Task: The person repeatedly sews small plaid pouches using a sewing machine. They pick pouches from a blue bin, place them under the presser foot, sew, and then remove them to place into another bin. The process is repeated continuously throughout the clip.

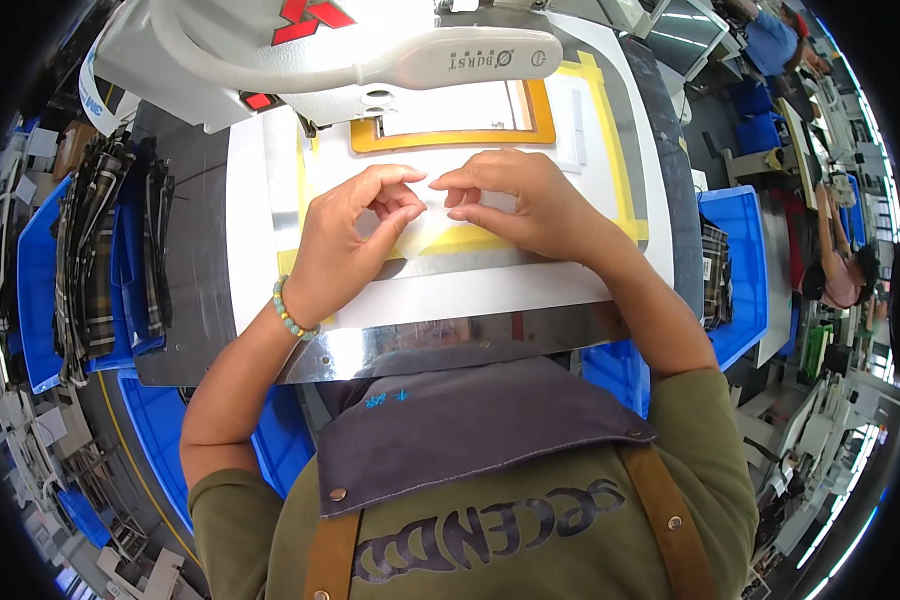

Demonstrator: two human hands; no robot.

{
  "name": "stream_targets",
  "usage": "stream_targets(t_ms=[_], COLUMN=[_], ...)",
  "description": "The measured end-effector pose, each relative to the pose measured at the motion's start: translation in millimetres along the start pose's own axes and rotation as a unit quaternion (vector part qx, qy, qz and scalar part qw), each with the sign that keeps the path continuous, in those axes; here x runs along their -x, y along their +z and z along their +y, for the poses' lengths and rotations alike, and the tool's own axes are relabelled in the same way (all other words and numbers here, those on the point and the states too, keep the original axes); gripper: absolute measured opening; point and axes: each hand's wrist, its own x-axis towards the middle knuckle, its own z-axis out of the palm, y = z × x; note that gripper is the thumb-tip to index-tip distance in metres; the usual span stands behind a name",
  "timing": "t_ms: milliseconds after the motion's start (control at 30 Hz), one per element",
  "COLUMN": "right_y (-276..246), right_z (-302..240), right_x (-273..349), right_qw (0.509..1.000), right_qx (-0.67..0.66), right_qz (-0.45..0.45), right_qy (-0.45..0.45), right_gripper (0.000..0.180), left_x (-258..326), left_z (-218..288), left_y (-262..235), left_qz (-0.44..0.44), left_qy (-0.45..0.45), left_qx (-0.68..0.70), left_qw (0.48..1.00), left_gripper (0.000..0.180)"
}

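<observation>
My left hand point(355, 220) and my right hand point(530, 200) face each other over a white work surface point(530, 285), fingertips a short gap apart. On both hands the fingers are curled in toward the thumb in a loose pinch. Whatever they hold, if anything, is too small or too pale against the white to make out. A beaded bracelet point(288, 312) circles my left wrist. Just beyond my fingers lies an orange rectangular frame point(455, 142), partly covered by the machine. Yellow tape point(620, 150) borders the area around it.
A white sewing-type machine head point(250, 55) with a pale paddle-shaped handle point(460, 58) hangs over the far side. At left, a blue bin point(38, 290) holds dark plaid fabric pieces point(95, 250). More plaid pieces sit in a blue bin point(745, 270) at right. Metal edging point(450, 345) runs along the front.
</observation>
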Motion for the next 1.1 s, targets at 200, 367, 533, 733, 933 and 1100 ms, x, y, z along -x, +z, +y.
stream_targets(t_ms=[200,367,533,733,933,1100], right_y=[-5,3,-1,-69,-66,-29], right_z=[-5,-11,-10,-4,16,32], right_x=[-6,-15,-17,-28,-65,-88], right_qw=[0.986,0.983,0.989,0.993,0.985,0.991], right_qx=[0.138,0.169,0.133,0.074,0.008,0.008], right_qz=[0.005,-0.054,-0.045,0.071,0.060,0.045], right_qy=[-0.093,-0.039,-0.047,0.063,0.161,0.128], right_gripper=[0.021,0.015,0.016,0.024,0.023,0.012], left_x=[-4,1,-2,-8,-2,-1], left_z=[6,4,9,1,-20,-15], left_y=[-15,-18,-26,-53,-47,-42], left_qz=[-0.045,-0.106,-0.114,-0.035,-0.118,-0.184], left_qy=[-0.017,0.007,-0.045,-0.032,0.074,0.018], left_qx=[-0.081,-0.167,-0.156,-0.249,-0.388,-0.412], left_qw=[0.996,0.980,0.980,0.967,0.911,0.892], left_gripper=[0.022,0.033,0.027,0.020,0.054,0.073])
